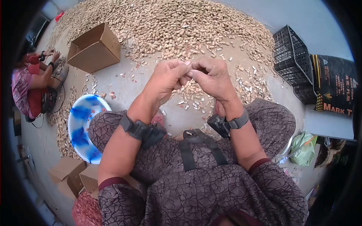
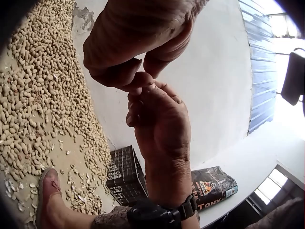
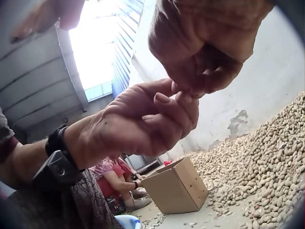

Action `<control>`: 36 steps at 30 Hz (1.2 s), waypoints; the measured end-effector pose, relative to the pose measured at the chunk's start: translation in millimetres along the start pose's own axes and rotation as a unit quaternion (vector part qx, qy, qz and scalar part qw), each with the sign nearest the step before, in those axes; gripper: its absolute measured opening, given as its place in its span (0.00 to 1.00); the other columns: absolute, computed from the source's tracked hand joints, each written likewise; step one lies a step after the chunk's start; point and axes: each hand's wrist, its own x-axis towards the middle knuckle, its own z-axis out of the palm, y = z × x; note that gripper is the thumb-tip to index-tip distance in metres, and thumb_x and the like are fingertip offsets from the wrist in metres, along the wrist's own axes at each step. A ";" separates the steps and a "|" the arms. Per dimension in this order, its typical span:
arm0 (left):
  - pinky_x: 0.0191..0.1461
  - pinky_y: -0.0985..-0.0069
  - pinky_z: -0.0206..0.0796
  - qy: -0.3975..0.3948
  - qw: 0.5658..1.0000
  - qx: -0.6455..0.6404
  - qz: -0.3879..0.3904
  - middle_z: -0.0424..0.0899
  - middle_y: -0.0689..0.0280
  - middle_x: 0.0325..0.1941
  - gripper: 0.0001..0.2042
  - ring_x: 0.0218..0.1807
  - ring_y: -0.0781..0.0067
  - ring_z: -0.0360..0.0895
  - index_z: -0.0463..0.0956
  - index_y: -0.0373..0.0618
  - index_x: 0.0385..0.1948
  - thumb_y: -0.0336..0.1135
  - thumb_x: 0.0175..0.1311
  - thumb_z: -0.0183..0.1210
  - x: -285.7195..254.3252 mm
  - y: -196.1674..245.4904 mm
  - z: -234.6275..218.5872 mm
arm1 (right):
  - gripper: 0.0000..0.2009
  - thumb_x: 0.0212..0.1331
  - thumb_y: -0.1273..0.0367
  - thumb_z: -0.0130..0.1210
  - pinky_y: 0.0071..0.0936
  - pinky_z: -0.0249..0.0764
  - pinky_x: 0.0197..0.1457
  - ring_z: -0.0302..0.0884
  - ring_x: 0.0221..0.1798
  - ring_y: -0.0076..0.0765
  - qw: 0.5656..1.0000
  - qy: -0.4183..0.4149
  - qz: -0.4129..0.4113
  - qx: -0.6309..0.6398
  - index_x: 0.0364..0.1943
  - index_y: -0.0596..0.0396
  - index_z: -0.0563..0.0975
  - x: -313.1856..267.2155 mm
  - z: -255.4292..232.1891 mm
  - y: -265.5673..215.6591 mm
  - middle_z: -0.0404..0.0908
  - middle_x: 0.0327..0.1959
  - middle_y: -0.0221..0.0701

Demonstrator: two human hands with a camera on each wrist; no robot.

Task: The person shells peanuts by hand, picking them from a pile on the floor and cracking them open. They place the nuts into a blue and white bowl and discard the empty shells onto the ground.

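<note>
In the head view the left hand (image 1: 167,80) and right hand (image 1: 215,78) meet at their fingertips above the floor, with fingers curled. Between thumbs and fingers they pinch a small thing, mostly hidden, that looks like a peanut. The left wrist view has the left hand (image 2: 143,36) large at the top, its tips touching those of the right hand (image 2: 164,121). From the right wrist, the right hand (image 3: 205,40) covers the pinched spot and the left hand (image 3: 143,117) comes in from the left. Beyond them spreads a heap of unshelled peanuts (image 1: 169,26).
A blue and white basin (image 1: 77,130) stands beside the left knee, with reddish kernels inside. An open cardboard box (image 1: 96,56) is at the heap's edge. Black crates (image 1: 290,52) and a black sack (image 1: 333,84) are at right. Another person (image 1: 34,83) sits at far left. Shells litter the floor.
</note>
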 end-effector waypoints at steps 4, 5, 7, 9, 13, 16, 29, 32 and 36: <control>0.17 0.92 0.49 -0.005 0.998 -0.065 0.017 0.72 0.73 0.20 0.08 0.19 0.90 0.62 0.72 0.41 0.26 0.36 0.58 0.54 6.4 4.9 -3.2 | 0.03 0.42 0.74 0.55 0.19 0.63 0.21 0.68 0.19 0.18 0.998 -0.011 -0.002 0.055 0.20 0.60 0.74 11.1 -1.2 6.5 0.72 0.14 0.30; 0.17 0.92 0.49 -0.002 0.998 -0.069 0.013 0.72 0.73 0.20 0.08 0.19 0.90 0.62 0.72 0.41 0.26 0.36 0.58 0.54 6.5 5.6 -4.4 | 0.03 0.42 0.74 0.55 0.19 0.63 0.21 0.68 0.19 0.18 0.998 -0.015 0.002 0.055 0.20 0.60 0.74 11.3 0.2 6.3 0.72 0.14 0.30; 0.17 0.92 0.50 0.009 1.000 -0.015 0.026 0.72 0.72 0.20 0.08 0.19 0.90 0.63 0.72 0.41 0.25 0.36 0.57 0.55 8.2 6.7 -8.0 | 0.04 0.42 0.74 0.55 0.19 0.62 0.20 0.66 0.18 0.18 0.998 -0.008 -0.015 0.060 0.21 0.61 0.73 13.7 3.0 1.7 0.72 0.15 0.29; 0.17 0.93 0.50 0.020 1.000 0.000 0.018 0.73 0.72 0.21 0.07 0.19 0.90 0.63 0.72 0.42 0.25 0.36 0.56 0.56 9.2 6.7 -8.8 | 0.05 0.42 0.74 0.56 0.18 0.61 0.20 0.64 0.18 0.17 0.999 -0.017 0.005 0.050 0.20 0.61 0.72 14.0 3.7 1.7 0.71 0.15 0.28; 0.17 0.93 0.48 -0.005 0.999 -0.039 0.030 0.73 0.72 0.21 0.08 0.19 0.91 0.62 0.73 0.42 0.26 0.36 0.57 0.55 9.8 5.4 -7.3 | 0.05 0.41 0.75 0.57 0.17 0.61 0.20 0.64 0.19 0.16 0.997 -0.023 0.040 0.058 0.19 0.60 0.72 14.9 0.7 6.4 0.70 0.15 0.26; 0.17 0.94 0.46 0.006 0.996 -0.057 0.064 0.72 0.73 0.21 0.09 0.19 0.92 0.61 0.73 0.41 0.26 0.37 0.58 0.53 7.6 5.6 -1.0 | 0.04 0.44 0.78 0.56 0.12 0.65 0.20 0.69 0.20 0.14 0.998 -0.033 0.018 0.045 0.27 0.60 0.77 17.3 -3.2 3.2 0.74 0.20 0.26; 0.14 0.92 0.46 0.087 0.986 -0.122 0.069 0.70 0.74 0.17 0.11 0.14 0.90 0.58 0.70 0.43 0.28 0.40 0.64 0.46 7.7 5.5 7.2 | 0.04 0.48 0.77 0.53 0.12 0.63 0.22 0.67 0.21 0.12 0.979 -0.005 0.093 0.181 0.29 0.61 0.75 21.6 5.8 -3.9 0.74 0.20 0.25; 0.14 0.92 0.45 0.090 0.985 -0.140 0.037 0.70 0.74 0.18 0.11 0.15 0.90 0.58 0.71 0.42 0.28 0.40 0.63 0.48 7.7 0.7 2.8 | 0.06 0.48 0.77 0.52 0.12 0.65 0.23 0.69 0.22 0.12 0.990 0.002 0.076 0.117 0.31 0.61 0.75 20.4 10.2 3.2 0.76 0.21 0.26; 0.15 0.90 0.46 0.108 0.987 -0.110 0.034 0.68 0.74 0.17 0.12 0.16 0.89 0.58 0.70 0.42 0.28 0.42 0.63 0.47 6.6 3.3 3.4 | 0.07 0.46 0.78 0.51 0.15 0.67 0.24 0.71 0.22 0.17 0.997 0.025 -0.010 0.070 0.31 0.60 0.76 20.7 18.4 8.5 0.77 0.22 0.29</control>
